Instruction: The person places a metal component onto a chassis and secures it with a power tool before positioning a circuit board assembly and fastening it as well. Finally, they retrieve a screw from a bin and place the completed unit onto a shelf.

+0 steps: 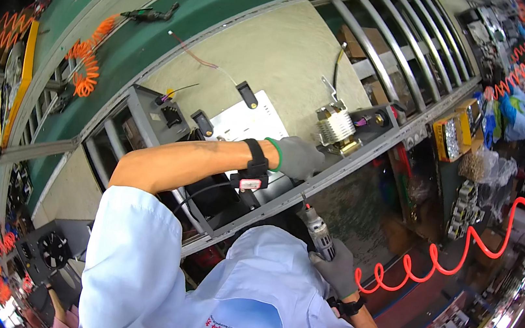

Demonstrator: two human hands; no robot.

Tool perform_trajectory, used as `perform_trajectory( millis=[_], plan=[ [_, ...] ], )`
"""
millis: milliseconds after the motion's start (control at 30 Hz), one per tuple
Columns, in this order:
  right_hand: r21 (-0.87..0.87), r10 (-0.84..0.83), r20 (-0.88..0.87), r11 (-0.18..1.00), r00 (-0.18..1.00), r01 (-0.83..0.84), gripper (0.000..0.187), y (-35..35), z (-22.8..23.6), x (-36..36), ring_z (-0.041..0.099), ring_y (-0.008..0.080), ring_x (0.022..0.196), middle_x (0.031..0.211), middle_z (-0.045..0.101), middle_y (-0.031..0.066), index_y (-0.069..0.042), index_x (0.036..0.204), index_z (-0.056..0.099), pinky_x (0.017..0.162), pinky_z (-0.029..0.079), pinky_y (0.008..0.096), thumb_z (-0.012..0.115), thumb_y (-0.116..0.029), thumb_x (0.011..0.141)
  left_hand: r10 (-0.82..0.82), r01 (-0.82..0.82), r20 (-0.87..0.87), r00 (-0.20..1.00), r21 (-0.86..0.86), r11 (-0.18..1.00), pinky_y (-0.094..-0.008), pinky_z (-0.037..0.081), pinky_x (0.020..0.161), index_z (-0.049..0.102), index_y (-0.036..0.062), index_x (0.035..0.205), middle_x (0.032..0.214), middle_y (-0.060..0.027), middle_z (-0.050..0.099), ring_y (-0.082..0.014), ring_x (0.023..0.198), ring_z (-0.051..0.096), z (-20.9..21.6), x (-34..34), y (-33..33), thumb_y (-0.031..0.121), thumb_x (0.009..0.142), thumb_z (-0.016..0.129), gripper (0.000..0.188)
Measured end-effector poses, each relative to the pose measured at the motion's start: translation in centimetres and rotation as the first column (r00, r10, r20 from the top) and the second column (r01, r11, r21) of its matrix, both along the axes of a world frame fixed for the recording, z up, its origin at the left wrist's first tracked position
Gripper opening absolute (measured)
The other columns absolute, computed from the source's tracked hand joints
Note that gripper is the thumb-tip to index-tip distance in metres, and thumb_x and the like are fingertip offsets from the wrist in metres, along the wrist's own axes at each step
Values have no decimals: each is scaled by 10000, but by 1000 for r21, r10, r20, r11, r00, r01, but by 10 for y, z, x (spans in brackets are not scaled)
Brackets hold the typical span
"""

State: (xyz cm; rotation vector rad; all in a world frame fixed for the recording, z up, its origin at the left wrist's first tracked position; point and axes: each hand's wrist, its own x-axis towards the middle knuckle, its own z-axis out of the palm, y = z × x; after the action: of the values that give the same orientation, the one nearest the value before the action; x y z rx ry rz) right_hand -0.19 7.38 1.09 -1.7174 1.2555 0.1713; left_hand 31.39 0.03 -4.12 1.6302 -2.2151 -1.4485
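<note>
In my right hand, gloved in grey, is a silver air screwdriver, its tip angled up toward the frame edge. My left hand, in a grey glove with a green cuff, is over the near side of the workstation. Its fingers curl down, and whatever they hold is hidden. Just beyond them stands a finned metal cylinder with a bracket on top. A white plate lies beside the left wrist, with a small black block on it.
A grey metal rail runs along my side of the roller conveyor. A red coiled hose stretches from the right hand to the right. Dark housings sit at left. Another screwdriver lies farther back. A yellow box stands at right.
</note>
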Motion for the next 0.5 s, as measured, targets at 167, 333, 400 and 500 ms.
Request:
perform_trajectory(
  millis=[167, 333, 400, 500],
  plan=[
    [-104, 5, 22, 995, 1000, -3, 331, 7, -16, 0, 640, 207, 699, 796, 653, 111, -23, 890, 632, 646, 502, 360, 828, -216, 706, -64, 64, 55, 996, -7, 998, -471, 522, 798, 621, 26, 1096, 979, -182, 696, -375, 944, 674, -4, 1, 1, 233, 881, 606, 299],
    [-54, -66, 31, 996, 997, 68, 295, 16, -29, 4, 576, 134, 669, 738, 621, 74, -8, 876, 607, 620, 472, 322, 796, -186, 736, -69, 72, 52, 996, -58, 996, -475, 537, 792, 626, 22, 1084, 968, -175, 702, -384, 952, 676, -7, 1, 5, 233, 884, 626, 292],
    [-38, -114, 16, 993, 993, 114, 280, 19, -29, 7, 545, 100, 684, 740, 616, 51, -3, 895, 607, 624, 456, 306, 777, -173, 752, -68, 71, 44, 997, -84, 994, -474, 535, 762, 615, 9, 1033, 941, -183, 693, -391, 916, 676, -5, 2, 7, 218, 883, 617, 257],
    [-29, -102, 10, 994, 995, 103, 300, 15, -26, 12, 566, 130, 643, 711, 611, 80, -4, 858, 588, 598, 475, 327, 794, -194, 751, 86, -86, -3, 996, -128, 988, -490, 515, 736, 596, 24, 989, 865, -199, 665, -403, 855, 663, 2, 4, 9, 210, 894, 596, 209]
  ],
)
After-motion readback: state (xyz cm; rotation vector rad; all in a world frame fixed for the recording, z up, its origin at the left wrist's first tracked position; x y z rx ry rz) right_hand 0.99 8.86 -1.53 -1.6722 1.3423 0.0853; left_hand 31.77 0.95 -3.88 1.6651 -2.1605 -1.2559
